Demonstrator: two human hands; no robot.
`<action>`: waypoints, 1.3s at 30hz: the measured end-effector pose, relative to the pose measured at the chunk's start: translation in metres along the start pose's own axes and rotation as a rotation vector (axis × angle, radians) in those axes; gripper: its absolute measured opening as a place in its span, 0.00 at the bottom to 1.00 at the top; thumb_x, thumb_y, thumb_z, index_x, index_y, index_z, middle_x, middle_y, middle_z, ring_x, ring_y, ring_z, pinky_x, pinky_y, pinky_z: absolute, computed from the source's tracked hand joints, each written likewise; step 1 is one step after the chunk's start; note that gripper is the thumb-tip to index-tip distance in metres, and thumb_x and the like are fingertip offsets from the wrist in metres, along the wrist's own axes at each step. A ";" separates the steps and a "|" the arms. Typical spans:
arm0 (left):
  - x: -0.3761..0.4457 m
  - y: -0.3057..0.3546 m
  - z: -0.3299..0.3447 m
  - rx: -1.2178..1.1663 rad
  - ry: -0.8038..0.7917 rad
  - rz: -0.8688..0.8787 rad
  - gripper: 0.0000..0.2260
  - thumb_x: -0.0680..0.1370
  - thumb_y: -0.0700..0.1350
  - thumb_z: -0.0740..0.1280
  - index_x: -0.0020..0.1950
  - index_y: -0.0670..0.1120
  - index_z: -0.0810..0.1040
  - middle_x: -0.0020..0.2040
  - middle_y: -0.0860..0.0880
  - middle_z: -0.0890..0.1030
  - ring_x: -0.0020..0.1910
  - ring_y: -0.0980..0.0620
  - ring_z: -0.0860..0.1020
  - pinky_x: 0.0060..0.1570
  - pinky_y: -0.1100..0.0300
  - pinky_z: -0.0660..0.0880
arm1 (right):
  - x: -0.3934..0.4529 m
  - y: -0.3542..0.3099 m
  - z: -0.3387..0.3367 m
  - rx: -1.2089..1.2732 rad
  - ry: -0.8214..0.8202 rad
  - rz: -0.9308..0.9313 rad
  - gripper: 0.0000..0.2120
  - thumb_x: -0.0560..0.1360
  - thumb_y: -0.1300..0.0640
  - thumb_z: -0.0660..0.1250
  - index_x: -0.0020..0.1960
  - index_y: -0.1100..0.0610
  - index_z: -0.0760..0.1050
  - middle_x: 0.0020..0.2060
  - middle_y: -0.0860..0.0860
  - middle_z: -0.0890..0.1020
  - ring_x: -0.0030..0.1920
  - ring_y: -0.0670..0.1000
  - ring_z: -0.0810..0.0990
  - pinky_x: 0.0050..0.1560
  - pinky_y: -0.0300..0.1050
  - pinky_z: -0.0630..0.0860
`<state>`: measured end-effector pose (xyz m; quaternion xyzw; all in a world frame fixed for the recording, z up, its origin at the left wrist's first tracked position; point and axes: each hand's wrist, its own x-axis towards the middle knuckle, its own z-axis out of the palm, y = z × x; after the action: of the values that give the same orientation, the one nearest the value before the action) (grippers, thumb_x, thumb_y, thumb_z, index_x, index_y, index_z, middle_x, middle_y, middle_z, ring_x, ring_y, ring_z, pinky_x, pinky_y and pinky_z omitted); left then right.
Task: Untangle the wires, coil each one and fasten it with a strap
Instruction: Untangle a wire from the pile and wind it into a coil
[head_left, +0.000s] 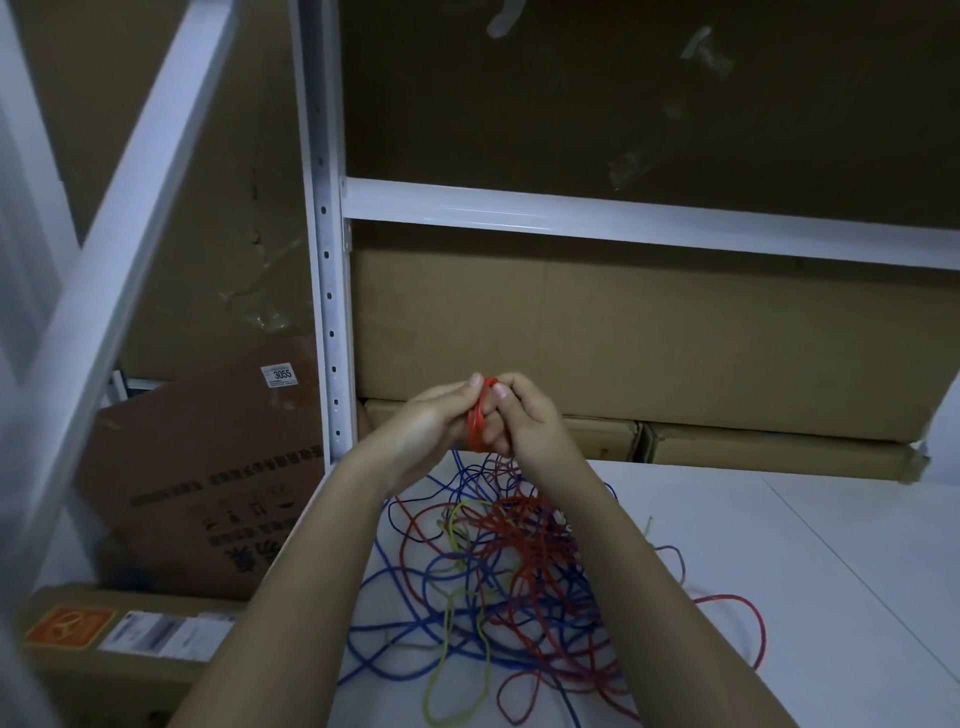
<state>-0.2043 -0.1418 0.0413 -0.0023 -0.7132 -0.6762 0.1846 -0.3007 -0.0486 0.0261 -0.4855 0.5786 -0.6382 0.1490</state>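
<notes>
Both hands are raised above a white tabletop (779, 545). The left hand (431, 421) and right hand (524, 415) curl their fingers around a small red coil (478, 415) held between them. Below lies a tangle of red, blue and yellow wires (493, 571). Behind stand a white shelf frame (327, 260) and cardboard boxes (623, 338).

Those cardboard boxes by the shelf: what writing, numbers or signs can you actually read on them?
"3055": on the small white sticker on the leaning brown cardboard box.
Black printed characters and handling symbols on that same box: upside down, too blurred to read.
Orange square sign on the low brown carton: a symbol, no words.
White label beside it: blurred.
</notes>
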 end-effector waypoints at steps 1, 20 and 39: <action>0.000 -0.001 0.002 0.027 0.035 0.028 0.16 0.84 0.47 0.50 0.40 0.43 0.67 0.28 0.50 0.69 0.31 0.52 0.71 0.43 0.59 0.72 | 0.000 0.001 0.000 0.054 -0.003 0.019 0.12 0.83 0.62 0.52 0.43 0.59 0.69 0.22 0.45 0.75 0.23 0.40 0.70 0.25 0.32 0.65; 0.000 -0.009 -0.006 0.177 0.249 0.172 0.15 0.84 0.43 0.52 0.40 0.43 0.70 0.30 0.51 0.65 0.27 0.59 0.64 0.32 0.69 0.64 | -0.002 0.002 -0.027 -0.251 0.284 -0.003 0.14 0.82 0.51 0.57 0.43 0.54 0.76 0.20 0.40 0.68 0.22 0.39 0.65 0.28 0.34 0.61; 0.000 -0.029 -0.015 -0.282 0.665 0.175 0.12 0.85 0.42 0.48 0.45 0.45 0.65 0.38 0.46 0.82 0.28 0.56 0.75 0.40 0.63 0.73 | -0.048 0.046 0.009 -0.505 -0.278 0.067 0.13 0.84 0.50 0.51 0.54 0.53 0.73 0.26 0.47 0.67 0.24 0.45 0.64 0.35 0.49 0.68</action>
<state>-0.2078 -0.1591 0.0134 0.1312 -0.5111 -0.7133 0.4613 -0.2871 -0.0309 -0.0378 -0.5707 0.7088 -0.3960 0.1222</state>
